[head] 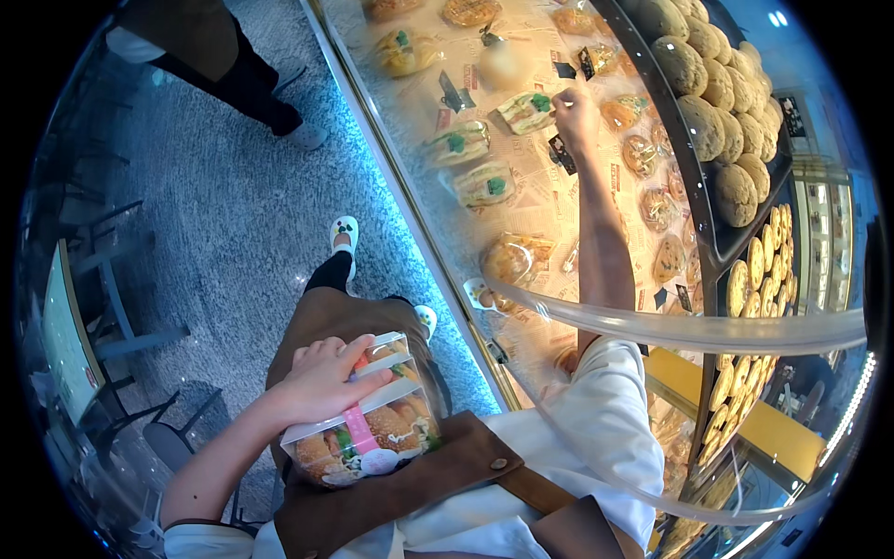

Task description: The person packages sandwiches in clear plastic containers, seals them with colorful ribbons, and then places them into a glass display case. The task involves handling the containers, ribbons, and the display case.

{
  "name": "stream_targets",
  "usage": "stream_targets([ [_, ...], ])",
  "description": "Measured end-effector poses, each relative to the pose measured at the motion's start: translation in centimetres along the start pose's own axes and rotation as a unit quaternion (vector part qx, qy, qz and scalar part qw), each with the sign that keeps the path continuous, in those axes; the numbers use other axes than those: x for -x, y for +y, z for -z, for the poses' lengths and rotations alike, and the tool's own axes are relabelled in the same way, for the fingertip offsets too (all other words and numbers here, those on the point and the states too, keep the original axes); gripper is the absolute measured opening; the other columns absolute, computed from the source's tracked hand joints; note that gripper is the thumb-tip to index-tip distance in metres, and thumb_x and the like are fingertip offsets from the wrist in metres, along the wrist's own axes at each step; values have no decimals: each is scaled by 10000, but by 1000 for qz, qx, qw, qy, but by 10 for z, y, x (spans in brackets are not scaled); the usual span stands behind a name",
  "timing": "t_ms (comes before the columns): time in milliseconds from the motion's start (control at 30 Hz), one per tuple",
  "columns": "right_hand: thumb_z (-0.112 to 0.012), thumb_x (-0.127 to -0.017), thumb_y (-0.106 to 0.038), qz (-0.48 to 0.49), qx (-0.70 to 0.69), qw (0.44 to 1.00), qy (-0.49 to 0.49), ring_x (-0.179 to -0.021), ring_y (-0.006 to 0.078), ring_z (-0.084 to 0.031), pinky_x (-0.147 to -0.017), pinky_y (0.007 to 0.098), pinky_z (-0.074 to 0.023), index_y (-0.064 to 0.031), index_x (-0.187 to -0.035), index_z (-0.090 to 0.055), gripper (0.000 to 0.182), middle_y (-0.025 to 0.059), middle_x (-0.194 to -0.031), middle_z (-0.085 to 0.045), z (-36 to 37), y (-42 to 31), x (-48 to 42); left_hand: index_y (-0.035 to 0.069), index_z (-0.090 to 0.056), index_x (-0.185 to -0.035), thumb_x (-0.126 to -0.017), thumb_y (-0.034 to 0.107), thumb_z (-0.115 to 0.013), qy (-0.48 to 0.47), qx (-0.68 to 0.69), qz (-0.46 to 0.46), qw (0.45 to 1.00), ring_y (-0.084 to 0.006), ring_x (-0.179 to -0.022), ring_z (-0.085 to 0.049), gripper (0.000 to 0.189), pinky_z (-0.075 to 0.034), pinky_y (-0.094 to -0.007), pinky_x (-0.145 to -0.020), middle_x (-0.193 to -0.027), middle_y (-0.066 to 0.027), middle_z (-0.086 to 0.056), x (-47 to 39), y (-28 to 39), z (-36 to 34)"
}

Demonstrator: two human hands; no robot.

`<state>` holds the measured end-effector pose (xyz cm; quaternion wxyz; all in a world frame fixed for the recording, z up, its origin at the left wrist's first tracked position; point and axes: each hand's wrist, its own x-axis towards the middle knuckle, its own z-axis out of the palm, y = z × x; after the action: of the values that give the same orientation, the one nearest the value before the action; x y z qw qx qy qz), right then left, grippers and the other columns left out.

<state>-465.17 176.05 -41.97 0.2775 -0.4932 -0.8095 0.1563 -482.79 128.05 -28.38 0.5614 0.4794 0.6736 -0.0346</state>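
Note:
My left hand grips a clear plastic box of sesame-seed sandwiches against my brown apron. The box has a pink band and a white round sticker. My right hand reaches into the display case, its fingertips at the right end of a wrapped sandwich with a green sticker. A small white bit shows at those fingers; whether they grip something is hard to tell. Two similar wrapped sandwiches, one above the other, lie to the left. A small black sign stands by my right wrist.
Wrapped breads lie on printed paper in the case. A black tray of round buns and rows of small tarts are at right. A clear curved rim crosses above my right arm. Another person's legs are at upper left; a table and chairs are left.

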Motion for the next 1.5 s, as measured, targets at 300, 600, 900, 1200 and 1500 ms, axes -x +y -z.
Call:
stream_targets([
  [300, -647, -817, -161, -66, -77, 994, -50, -745, 255, -699, -718, 337, -516, 0, -916, -686, 193, 175, -848, -696, -15, 52, -20, 57, -367, -1417, -859, 672, -401, 12, 17, 12, 1000, -305, -1192, -428, 831, -244, -384, -1027, -1179, -207, -497, 1, 5, -7],
  [600, -688, -767, -331, -78, 107, 978, -161, -882, 274, -674, -795, 358, -507, -24, -1026, -686, 402, 172, -943, -694, 15, 123, 38, 53, -368, -1416, -849, 680, -407, 16, 21, 4, 1000, -306, -1194, -427, 846, -242, -386, -1029, -1187, -207, -494, 0, 7, -9],
  [900, -624, -834, -327, -152, 175, 966, -114, -879, 321, -662, -767, 388, -508, -118, -975, -713, 268, 157, -911, -689, -6, 94, 55, 46, -369, -1412, -860, 655, -421, 9, 2, -22, 1000, -309, -1190, -428, 824, -243, -393, -1033, -1178, -202, -489, 0, 14, -15],
  [1200, -606, -850, -334, -139, 6, 990, 3, -892, 286, -663, -812, 386, -503, -58, -1045, -663, 342, 135, -928, -694, 62, 158, 160, 42, -373, -1407, -880, 607, -438, 7, -6, -80, 997, -312, -1196, -424, 776, -244, -399, -1035, -1192, -203, -491, 15, 35, -32],
  [1500, -799, -654, -484, -297, 38, 922, -246, -1149, 519, -443, -944, 492, -429, 69, -1436, -9, 1242, 425, -1326, -243, 21, 32, 345, 58, -382, -1405, -884, 594, -447, 4, -36, -123, 992, -323, -1166, -441, 751, -267, -411, -1018, -1167, -191, -502, 27, 60, -54],
])
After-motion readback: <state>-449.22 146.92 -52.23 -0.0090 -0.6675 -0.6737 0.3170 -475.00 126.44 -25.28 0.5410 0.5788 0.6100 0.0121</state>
